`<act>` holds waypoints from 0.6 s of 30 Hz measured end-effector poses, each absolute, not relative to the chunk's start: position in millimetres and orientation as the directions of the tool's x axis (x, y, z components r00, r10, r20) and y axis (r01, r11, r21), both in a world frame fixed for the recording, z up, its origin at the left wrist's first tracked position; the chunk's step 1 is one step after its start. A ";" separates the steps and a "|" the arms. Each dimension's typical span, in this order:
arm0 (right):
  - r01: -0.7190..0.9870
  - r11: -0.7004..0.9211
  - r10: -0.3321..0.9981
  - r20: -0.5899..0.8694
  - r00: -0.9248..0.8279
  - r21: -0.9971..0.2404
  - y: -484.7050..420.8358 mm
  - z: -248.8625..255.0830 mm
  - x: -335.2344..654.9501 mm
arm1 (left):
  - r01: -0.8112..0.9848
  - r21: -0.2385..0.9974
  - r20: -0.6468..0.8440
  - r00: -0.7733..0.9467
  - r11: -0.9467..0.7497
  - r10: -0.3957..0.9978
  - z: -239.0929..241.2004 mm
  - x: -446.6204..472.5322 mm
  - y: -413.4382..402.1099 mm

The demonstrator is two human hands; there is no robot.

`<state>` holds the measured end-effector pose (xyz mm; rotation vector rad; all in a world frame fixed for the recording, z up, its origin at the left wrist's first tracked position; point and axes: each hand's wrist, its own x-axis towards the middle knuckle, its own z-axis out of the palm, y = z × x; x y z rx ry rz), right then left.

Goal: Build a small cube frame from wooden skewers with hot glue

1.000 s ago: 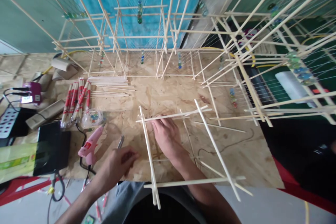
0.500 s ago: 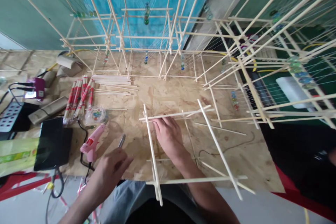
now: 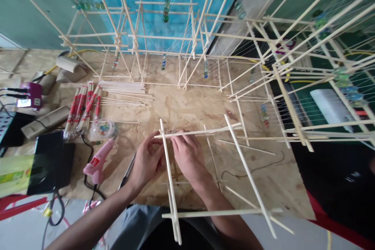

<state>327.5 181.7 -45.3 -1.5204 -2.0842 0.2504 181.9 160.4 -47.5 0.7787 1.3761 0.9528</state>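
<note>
A small frame of thin bamboo sticks point(image 3: 171, 187) stands on the chipboard table point(image 3: 190, 109) in front of me. Both hands meet at its far left corner, where an upright stick crosses a horizontal one. My left hand point(image 3: 146, 161) comes from the left, its fingers curled and pinching at that joint. From the right, my right hand point(image 3: 187, 155) curls its fingers against the horizontal stick point(image 3: 205, 131) just beside the joint. A thin metal tool point(image 3: 126, 172) lies on the board under my left wrist.
A pink glue gun point(image 3: 98, 160) with a black cord lies left of my hands. Behind it are a bag of marbles point(image 3: 102, 129), red-wrapped stick packs point(image 3: 83, 105), loose sticks point(image 3: 123, 93) and a black box point(image 3: 49, 162). A tall stick lattice point(image 3: 205, 39) with hanging beads fills the back and right.
My left hand has left the spot by the metal tool and moved up and right to the frame's far left corner. My right hand has stayed on the horizontal stick.
</note>
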 end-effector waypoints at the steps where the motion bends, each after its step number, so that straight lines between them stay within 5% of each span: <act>1: 0.825 0.346 0.923 0.321 -0.213 -0.448 181.6 -46.0 327.7 | -0.113 0.889 -0.451 -0.043 0.444 0.892 -47.9 182.2 162.0; 18: 0.833 0.329 0.940 0.242 -0.241 -0.445 181.6 -45.5 328.8 | -0.170 0.853 -0.502 -0.009 0.493 0.865 -48.7 178.2 166.2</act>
